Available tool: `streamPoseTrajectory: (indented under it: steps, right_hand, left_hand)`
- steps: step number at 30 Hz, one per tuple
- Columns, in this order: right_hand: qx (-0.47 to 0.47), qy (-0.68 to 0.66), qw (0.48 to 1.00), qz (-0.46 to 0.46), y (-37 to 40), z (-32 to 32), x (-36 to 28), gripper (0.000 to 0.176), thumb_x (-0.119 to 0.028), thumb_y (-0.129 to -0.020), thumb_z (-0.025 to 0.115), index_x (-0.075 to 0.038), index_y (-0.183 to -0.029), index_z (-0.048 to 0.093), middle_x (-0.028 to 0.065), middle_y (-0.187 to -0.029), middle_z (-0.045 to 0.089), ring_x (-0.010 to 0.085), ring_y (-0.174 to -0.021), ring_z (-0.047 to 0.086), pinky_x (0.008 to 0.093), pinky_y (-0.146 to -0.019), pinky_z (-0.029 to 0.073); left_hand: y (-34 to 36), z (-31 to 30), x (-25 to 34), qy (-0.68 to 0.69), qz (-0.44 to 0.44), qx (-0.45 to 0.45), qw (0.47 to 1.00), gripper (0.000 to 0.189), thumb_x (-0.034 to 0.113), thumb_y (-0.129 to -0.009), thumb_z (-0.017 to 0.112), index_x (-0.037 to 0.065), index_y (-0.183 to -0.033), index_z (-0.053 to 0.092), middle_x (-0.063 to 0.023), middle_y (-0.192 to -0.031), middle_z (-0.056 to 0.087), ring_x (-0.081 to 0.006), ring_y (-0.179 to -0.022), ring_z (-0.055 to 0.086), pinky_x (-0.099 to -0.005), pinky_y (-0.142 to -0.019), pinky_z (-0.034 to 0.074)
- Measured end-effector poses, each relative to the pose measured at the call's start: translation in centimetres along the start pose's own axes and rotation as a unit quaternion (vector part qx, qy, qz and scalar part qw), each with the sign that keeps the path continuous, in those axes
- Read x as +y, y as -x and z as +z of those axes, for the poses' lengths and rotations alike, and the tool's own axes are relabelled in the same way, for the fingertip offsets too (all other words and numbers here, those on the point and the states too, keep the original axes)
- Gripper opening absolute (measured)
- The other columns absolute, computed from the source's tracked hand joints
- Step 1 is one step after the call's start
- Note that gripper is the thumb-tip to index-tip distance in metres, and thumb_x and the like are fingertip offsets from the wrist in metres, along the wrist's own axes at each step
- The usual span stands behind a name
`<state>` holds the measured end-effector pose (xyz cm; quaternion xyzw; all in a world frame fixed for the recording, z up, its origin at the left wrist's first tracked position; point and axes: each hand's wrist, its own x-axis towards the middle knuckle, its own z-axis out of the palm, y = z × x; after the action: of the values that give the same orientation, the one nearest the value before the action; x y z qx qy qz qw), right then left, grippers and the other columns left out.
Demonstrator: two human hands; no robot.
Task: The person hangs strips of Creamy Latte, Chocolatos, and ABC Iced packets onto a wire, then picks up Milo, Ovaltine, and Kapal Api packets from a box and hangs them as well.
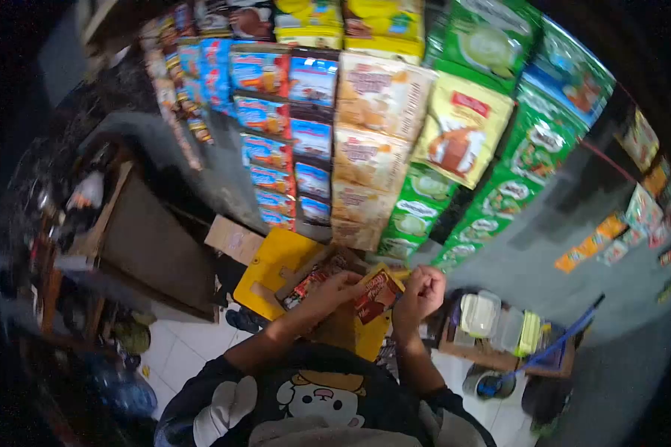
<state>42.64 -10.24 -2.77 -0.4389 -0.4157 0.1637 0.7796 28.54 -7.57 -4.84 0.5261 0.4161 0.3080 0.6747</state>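
Left hand (340,289) grips the red-brown packet (378,298) by 1 side, above the yellow table (274,255) and beside an open box (338,326); right hand (423,289) is curled into a loose fist near it (whether anything sits inside, I cannot tell); a slack pinch could drop the packet, a knock from that fist could jolt it; sachets (369,156) hang along the grey wall (525,242); below lies a white tiled floor (173,349).
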Motion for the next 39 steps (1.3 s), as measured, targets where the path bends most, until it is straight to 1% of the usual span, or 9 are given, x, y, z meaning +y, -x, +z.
streamPoseTrajectory:
  steps: [9,10,13,17,24,28,32,35,39]
  right_hand:
    - [-0.192,0.003,0.972,0.133,2.2,4.2,1.9,0.016,-0.01,-0.079,0.054,-0.002,-0.092,0.048,-0.0012,-0.069,0.044,0.0041,-0.06,0.039,0.0183,-0.053,0.034]
    - [-0.231,0.016,0.971,0.061,2.4,4.4,3.0,0.022,-0.012,-0.075,0.059,-0.002,-0.093,0.051,0.0028,-0.078,0.051,0.0072,-0.06,0.045,0.0215,-0.051,0.038]
    - [-0.367,0.012,0.913,0.175,3.1,5.1,2.8,0.023,-0.014,-0.075,0.059,-0.001,-0.093,0.051,0.0054,-0.081,0.053,0.0087,-0.065,0.049,0.0233,-0.055,0.04]
    - [-0.43,0.065,0.895,0.103,4.3,7.8,3.8,0.021,-0.015,-0.073,0.061,0.0,-0.087,0.055,0.008,-0.07,0.056,0.0128,-0.06,0.053,0.0262,-0.056,0.043]
    - [-0.463,0.159,0.872,0.0,6.3,19.1,3.7,0.021,-0.015,-0.072,0.062,-0.001,-0.085,0.055,0.0098,-0.067,0.056,0.018,-0.055,0.052,0.0276,-0.051,0.041]
    - [-0.343,0.057,0.927,-0.138,6.2,33.2,1.9,0.01,-0.01,-0.074,0.059,-0.003,-0.075,0.052,0.0063,-0.061,0.05,0.0125,-0.053,0.048,0.0246,-0.049,0.037]
    - [-0.289,-0.139,0.947,0.003,6.4,44.7,1.2,0.008,-0.006,-0.075,0.056,-0.003,-0.072,0.05,0.0059,-0.063,0.049,0.0104,-0.056,0.047,0.0236,-0.049,0.037]
    - [-0.279,-0.028,0.95,-0.138,5.3,49.1,1.8,0.001,-0.002,-0.075,0.052,-0.002,-0.076,0.053,0.008,-0.069,0.051,0.0141,-0.06,0.05,0.0245,-0.052,0.039]
    - [-0.407,0.013,0.889,-0.211,3.8,52.5,-0.9,0.025,0.005,-0.066,0.049,-0.004,-0.087,0.059,0.0103,-0.076,0.055,0.0228,-0.069,0.054,0.0275,-0.06,0.042]
  left_hand:
    - [4.1,-2.6,-3.1,0.199,0.208,0.188,0.939,0.008,0.009,-0.083,0.048,0.005,-0.09,0.049,0.0021,-0.077,0.054,-0.0034,-0.066,0.049,-0.0162,-0.056,0.038]
    - [4.4,-3.2,-2.7,0.189,0.226,0.208,0.933,0.006,0.008,-0.083,0.047,0.004,-0.088,0.05,0.0026,-0.077,0.054,-0.003,-0.066,0.049,-0.016,-0.056,0.038]
    - [5.0,-5.8,-3.4,0.14,0.256,0.227,0.929,0.004,0.003,-0.082,0.047,0.004,-0.085,0.05,0.0026,-0.078,0.054,-0.0023,-0.068,0.048,-0.0164,-0.058,0.038]
    - [5.7,-9.3,-2.4,0.081,0.305,0.267,0.911,0.006,-0.001,-0.08,0.05,0.002,-0.084,0.051,0.0019,-0.077,0.054,-0.0036,-0.07,0.049,-0.0178,-0.062,0.039]
    - [5.5,-21.7,-0.5,0.072,0.338,0.26,0.902,0.003,0.004,-0.08,0.052,0.003,-0.082,0.051,0.0005,-0.078,0.053,-0.006,-0.072,0.049,-0.019,-0.063,0.039]
    - [4.9,-33.3,3.9,0.082,0.347,0.284,0.89,0.016,0.013,-0.081,0.052,0.004,-0.094,0.047,0.0001,-0.085,0.05,-0.0068,-0.08,0.046,-0.0215,-0.071,0.037]
    - [5.2,-42.5,8.9,0.071,0.368,0.188,0.908,0.017,0.013,-0.082,0.051,0.003,-0.097,0.048,-0.001,-0.09,0.052,-0.0077,-0.084,0.048,-0.0217,-0.076,0.038]
    - [5.6,-46.7,10.7,0.055,0.337,0.145,0.929,0.019,0.013,-0.082,0.05,0.003,-0.098,0.048,-0.0015,-0.09,0.054,-0.0075,-0.08,0.05,-0.021,-0.074,0.039]
    - [5.8,-51.0,12.7,0.046,0.342,0.202,0.916,0.021,0.015,-0.082,0.051,0.001,-0.098,0.049,-0.0018,-0.087,0.055,-0.0072,-0.076,0.051,-0.0211,-0.07,0.041]
